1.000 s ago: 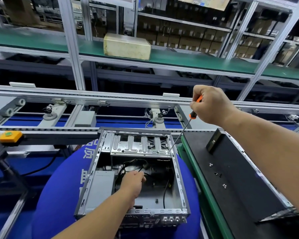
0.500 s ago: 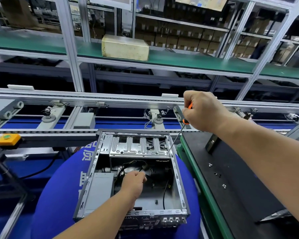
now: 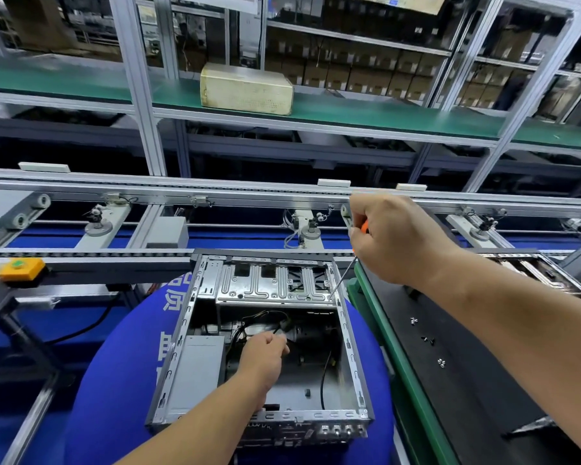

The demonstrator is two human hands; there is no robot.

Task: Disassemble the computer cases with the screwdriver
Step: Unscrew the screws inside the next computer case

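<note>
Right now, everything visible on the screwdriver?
The orange-handled screwdriver has a thin bare metal shaft. The right hand grips the handle, hiding most of it. It slants down and to the left, its tip at the right edge of the silver ribbed drive-bay plate in the open grey metal computer case.

We are on a factory assembly line, at an electronics bench. A roller conveyor of aluminium rails runs left to right across the scene, with an orange button box at its left end. Beyond it, aluminium racking carries green-matted shelves, one bearing a yellowed box. Far behind we note stacked cartons. Near right, loose screws lie on a black mat with a green edge.
</note>
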